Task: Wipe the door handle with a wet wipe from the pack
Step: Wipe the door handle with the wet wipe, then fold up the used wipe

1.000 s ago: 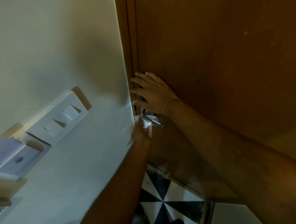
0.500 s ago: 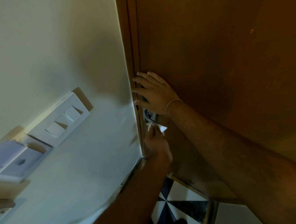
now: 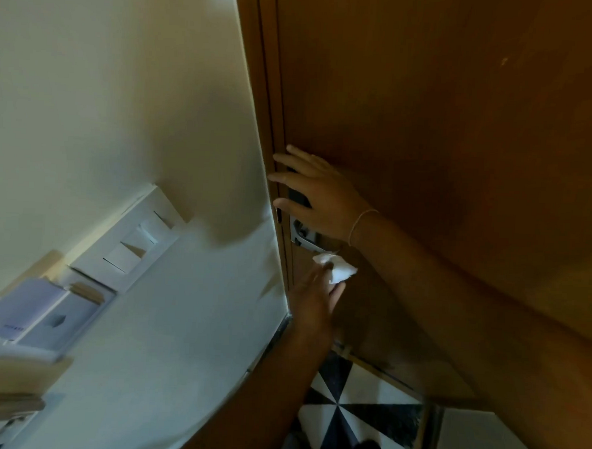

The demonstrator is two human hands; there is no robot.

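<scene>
Left hand (image 3: pixel 314 302) is closed around one crumpled white wet wipe (image 3: pixel 337 269), pinched at the fingertips, with most of the wad showing above the fingers. The wipe sits just below the door handle (image 3: pixel 306 237) and does not appear to touch it. One handle is visible: a metal lever on a plate, partly covered by the right hand (image 3: pixel 318 194). That hand grips nothing; its fingers are spread flat against the door (image 3: pixel 447 129) at the latch edge, directly above the lever, with a thin band at the wrist. The door is brown wood, one leaf, set in a matching frame (image 3: pixel 260 102). To the left runs a plain pale wall (image 3: pixel 123 95) carrying one white switch plate (image 3: pixel 132 243) with several rockers; the exact count is unclear from blur. Below it lies one pale box-like fitting (image 3: pixel 39 317), also blurred. The floor (image 3: pixel 360 416) at the bottom shows black-and-white triangular tiling beside a lighter slab.
</scene>
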